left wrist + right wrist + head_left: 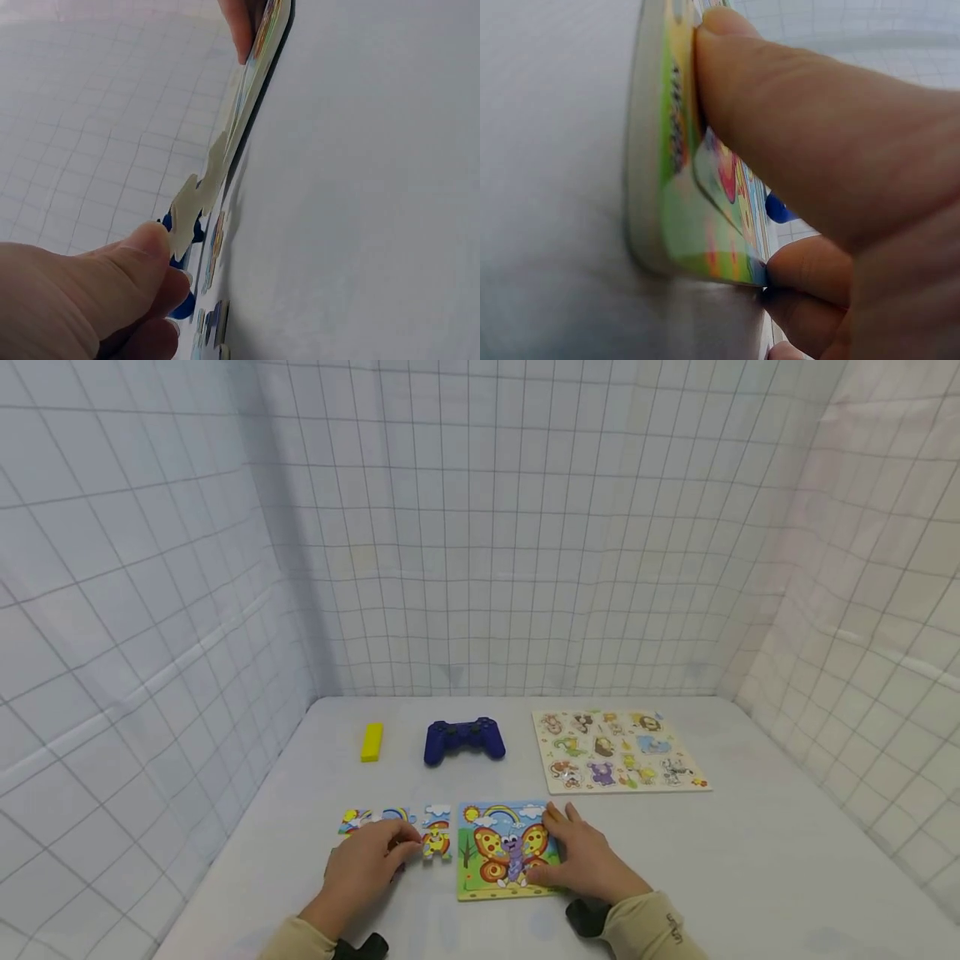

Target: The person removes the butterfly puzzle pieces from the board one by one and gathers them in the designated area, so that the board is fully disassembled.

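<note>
My left hand (367,864) pinches a jigsaw piece (184,214) by its edge between thumb and fingers. Its pale underside shows in the left wrist view, tilted up from the table; its yellow-and-red printed face (437,842) is seen from the head. Just right of it lies a butterfly jigsaw board (486,856) with a purple butterfly, rainbow and sun. My right hand (592,860) holds the board's right side, thumb on the picture and fingers at the right edge. Beyond the left hand lie loose jigsaw pieces (396,814), partly hidden by it.
Farther back are a yellow block (372,742) and a dark blue game controller (464,740). An animal puzzle board (622,752) lies at the back right. Grid-patterned cloth walls (480,568) enclose the white table (750,877) on the far, left and right sides.
</note>
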`<state>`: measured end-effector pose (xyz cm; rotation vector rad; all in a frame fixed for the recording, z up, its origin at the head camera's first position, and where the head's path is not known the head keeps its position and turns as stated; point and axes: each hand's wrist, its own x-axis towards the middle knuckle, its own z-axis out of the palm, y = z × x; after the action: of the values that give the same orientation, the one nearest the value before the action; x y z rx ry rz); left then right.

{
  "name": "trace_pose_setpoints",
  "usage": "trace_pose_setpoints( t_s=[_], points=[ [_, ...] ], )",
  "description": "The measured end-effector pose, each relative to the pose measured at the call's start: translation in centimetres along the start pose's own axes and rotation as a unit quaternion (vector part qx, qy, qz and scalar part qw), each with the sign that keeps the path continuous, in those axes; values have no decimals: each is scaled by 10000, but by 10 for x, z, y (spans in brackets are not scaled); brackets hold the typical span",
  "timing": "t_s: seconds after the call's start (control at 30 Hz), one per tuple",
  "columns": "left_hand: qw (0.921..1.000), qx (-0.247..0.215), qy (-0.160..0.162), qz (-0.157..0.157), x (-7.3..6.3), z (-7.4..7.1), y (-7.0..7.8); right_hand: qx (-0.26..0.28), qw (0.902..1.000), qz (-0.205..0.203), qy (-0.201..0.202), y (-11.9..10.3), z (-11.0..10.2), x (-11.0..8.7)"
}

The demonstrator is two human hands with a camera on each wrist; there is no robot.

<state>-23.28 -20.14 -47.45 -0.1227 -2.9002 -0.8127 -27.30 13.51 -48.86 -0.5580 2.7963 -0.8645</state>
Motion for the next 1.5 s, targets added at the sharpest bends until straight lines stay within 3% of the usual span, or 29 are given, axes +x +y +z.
trace_pose_setpoints(
  t_s=[0.23,0.57,0.83,1.33,1.43,1.5],
  points=[
    [9995,294,-6,120,0,4,-1,48,10000,23,-42,-2,1,-3],
    [9966,691,293,350,-1,4,-8,77,10000,-3,-39,-5,1,-3],
    [9962,620,362,498,0,7,-10,42,10000,10,13,-5,1,-4],
    [9962,588,454,463,-1,5,-7,57,10000,-14,-31,-6,-1,-5],
    [9942,492,745,601,-2,7,-4,52,10000,10,-64,-6,-1,-5],
    [9940,213,720,792,-3,9,1,25,10000,6,-81,-6,-2,-5]
  ],
)
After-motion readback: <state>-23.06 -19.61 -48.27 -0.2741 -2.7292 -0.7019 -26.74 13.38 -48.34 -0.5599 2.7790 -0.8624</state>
